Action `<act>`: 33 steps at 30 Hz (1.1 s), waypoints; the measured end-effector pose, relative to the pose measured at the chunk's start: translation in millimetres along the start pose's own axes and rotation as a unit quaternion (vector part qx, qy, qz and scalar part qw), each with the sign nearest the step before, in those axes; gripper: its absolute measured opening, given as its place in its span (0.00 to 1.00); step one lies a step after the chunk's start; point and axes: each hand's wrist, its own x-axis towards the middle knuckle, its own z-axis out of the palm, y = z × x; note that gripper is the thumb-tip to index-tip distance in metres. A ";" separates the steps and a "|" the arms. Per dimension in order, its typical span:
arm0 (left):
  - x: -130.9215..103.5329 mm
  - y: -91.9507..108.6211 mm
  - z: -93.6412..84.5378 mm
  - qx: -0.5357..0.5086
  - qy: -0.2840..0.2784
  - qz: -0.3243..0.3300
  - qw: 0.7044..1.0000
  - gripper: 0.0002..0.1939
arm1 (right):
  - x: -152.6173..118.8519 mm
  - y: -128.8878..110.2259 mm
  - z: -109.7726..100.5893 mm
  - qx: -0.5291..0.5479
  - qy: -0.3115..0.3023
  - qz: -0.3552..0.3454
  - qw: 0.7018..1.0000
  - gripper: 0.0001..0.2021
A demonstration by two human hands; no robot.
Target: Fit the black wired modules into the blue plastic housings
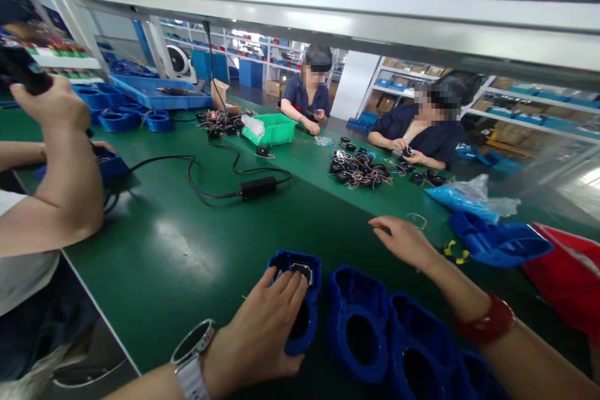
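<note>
My left hand (pixel 262 319) lies over a blue plastic housing (pixel 307 328) with a large round opening. Its fingertips press at a black part with a pale edge (pixel 302 272) in the housing's upper compartment, and the thumb rests by the lower side. The palm hides much of the housing's left. My right hand (pixel 405 240) hovers over the green table, fingers apart and holding nothing. Closest to it are a thin loose wire (pixel 417 220) and small yellow-and-black parts (pixel 454 252). Between my arms stand more blue housings, one (pixel 359 325) beside the held one and another (pixel 419 344) further right.
A black cable with an adapter block (pixel 257 188) crosses the table (pixel 187 250). Beyond lie a heap of wired black parts (pixel 360 169) and a green bin (pixel 276 130). Two people work opposite; another person's arm (pixel 65 169) is at left. A shelf beam (pixel 300 19) spans overhead.
</note>
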 end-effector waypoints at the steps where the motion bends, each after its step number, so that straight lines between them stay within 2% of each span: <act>1: -2.9 -9.9 -4.8 0.009 -0.001 -0.008 1.000 0.45 | 8.5 20.5 -1.0 -0.027 0.001 0.066 0.997 0.18; 4: -12.1 -44.9 -23.4 0.045 -0.010 -0.034 0.998 0.41 | 29.2 69.1 4.1 -0.072 -0.025 0.187 0.979 0.25; 6: -18.1 -68.8 -35.9 0.072 -0.017 -0.037 0.997 0.40 | 40.3 86.4 12.4 -0.081 -0.047 0.219 0.971 0.27; 9: -26.0 -97.3 -51.5 0.099 -0.042 -0.034 0.994 0.41 | 53.7 90.7 26.5 -0.081 -0.075 0.212 0.971 0.25; 11: -27.9 -105.5 -60.5 0.099 -0.065 -0.033 0.992 0.46 | 58.1 82.4 34.6 -0.070 -0.085 0.153 0.982 0.19; 13: -23.4 -101.7 -68.5 0.093 -0.058 -0.029 0.994 0.51 | 57.1 68.2 40.2 -0.049 -0.089 0.058 0.993 0.16; 15: -9.2 -86.6 -73.8 0.086 -0.005 -0.027 0.996 0.47 | 51.2 51.1 43.0 -0.024 -0.095 -0.039 0.994 0.16; 17: 16.2 -64.7 -73.4 0.071 0.059 -0.020 0.996 0.39 | 43.0 34.1 43.7 0.003 -0.103 -0.114 0.988 0.16; 19: 51.2 -42.4 -64.8 0.042 0.093 -0.010 0.995 0.36 | 36.4 19.2 44.2 0.025 -0.098 -0.158 0.982 0.13; 22: 111.2 -18.8 -39.3 -0.006 0.075 -0.028 0.997 0.36 | 34.4 3.9 47.7 0.045 -0.054 -0.164 0.984 0.08; 24: 146.6 -12.2 -21.0 -0.018 0.063 -0.044 0.997 0.36 | 37.1 -1.2 51.0 0.049 -0.022 -0.142 0.988 0.08; 26: 171.0 -11.7 -7.9 -0.022 0.058 -0.068 0.996 0.32 | 38.9 -3.0 52.1 0.052 -0.002 -0.126 0.991 0.09; 28: 181.9 -14.8 -3.4 -0.028 0.048 -0.094 0.994 0.21 | 35.9 -2.8 48.4 0.063 0.016 -0.126 0.990 0.10; 30: 181.2 -18.1 -7.1 -0.038 0.042 -0.106 0.993 0.12 | 26.4 -2.6 39.7 0.087 0.034 -0.137 0.986 0.12; 33: 169.8 -15.9 -21.0 -0.059 0.059 -0.094 0.992 0.14 | 2.6 -5.5 21.9 0.130 0.064 -0.160 0.976 0.13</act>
